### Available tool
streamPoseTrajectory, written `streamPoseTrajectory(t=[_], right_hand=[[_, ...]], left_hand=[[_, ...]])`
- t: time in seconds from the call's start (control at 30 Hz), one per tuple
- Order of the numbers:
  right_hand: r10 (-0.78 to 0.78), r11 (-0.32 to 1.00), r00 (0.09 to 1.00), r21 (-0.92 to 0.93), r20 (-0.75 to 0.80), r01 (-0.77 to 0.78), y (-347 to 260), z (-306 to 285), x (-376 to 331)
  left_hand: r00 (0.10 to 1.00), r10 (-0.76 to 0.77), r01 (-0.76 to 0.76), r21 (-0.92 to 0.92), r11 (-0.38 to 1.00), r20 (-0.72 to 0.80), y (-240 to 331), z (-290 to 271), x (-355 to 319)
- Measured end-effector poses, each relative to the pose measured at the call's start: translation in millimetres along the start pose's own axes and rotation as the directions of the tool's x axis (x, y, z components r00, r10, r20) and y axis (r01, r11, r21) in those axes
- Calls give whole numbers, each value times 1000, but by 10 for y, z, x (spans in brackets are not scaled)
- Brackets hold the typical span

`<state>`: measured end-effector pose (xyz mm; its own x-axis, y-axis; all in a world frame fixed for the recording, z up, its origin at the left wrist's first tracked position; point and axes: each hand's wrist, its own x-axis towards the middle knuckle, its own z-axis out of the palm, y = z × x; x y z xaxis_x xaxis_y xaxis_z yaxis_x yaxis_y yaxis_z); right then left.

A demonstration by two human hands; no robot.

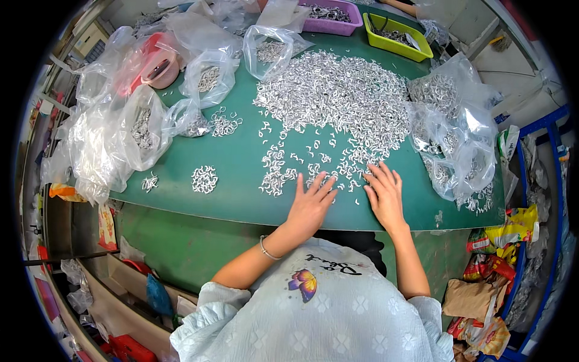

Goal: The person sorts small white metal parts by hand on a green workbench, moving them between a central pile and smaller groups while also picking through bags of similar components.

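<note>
A large heap of small curved silvery metal pieces (338, 90) covers the far middle of a green table (241, 157). Looser pieces trail from it toward me. My left hand (310, 202) rests at the near edge of these loose pieces, fingers spread and pointing away. To its right, my right hand (385, 194) lies with fingers stretched out, their tips at the lower right edge of the scattered pieces. Neither hand visibly grips anything, though what lies beneath the fingertips is hidden. A small round pile (204, 180) sits left of my left hand.
Clear plastic bags of metal pieces (142, 130) crowd the left side; more bags (449, 139) stand at the right. A purple bin (329, 18) and a yellow-green bin (398, 37) are at the back. A pink basket (161, 69) stands far left, a blue rack (546, 120) at right.
</note>
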<state>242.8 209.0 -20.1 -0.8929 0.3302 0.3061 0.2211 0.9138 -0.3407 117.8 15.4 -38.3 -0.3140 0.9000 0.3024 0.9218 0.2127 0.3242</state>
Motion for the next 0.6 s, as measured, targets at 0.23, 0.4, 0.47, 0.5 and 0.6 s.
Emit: streamPoseTrajectory(t=[0.23, 0.4, 0.47, 0.5, 0.6], right_hand=[[97, 995, 987, 6, -130, -97, -149, 78, 249], [100, 979, 994, -175, -38, -105, -143, 106, 324], [66, 983, 998, -168, -19, -68, -91, 103, 321], [60, 986, 998, -153, -6, -60, -74, 95, 312], [53, 996, 997, -63, -52, -57, -28, 29, 302]], left_hand=[[997, -75, 69, -182, 981, -27, 79, -88, 20], [988, -134, 119, -176, 977, -71, 22, -14, -29], [979, -168, 141, -214, 967, -114, 32, -36, -45], [973, -189, 152, -246, 957, -134, 55, -69, -53], [947, -261, 193, -317, 929, -187, 110, -134, -119]])
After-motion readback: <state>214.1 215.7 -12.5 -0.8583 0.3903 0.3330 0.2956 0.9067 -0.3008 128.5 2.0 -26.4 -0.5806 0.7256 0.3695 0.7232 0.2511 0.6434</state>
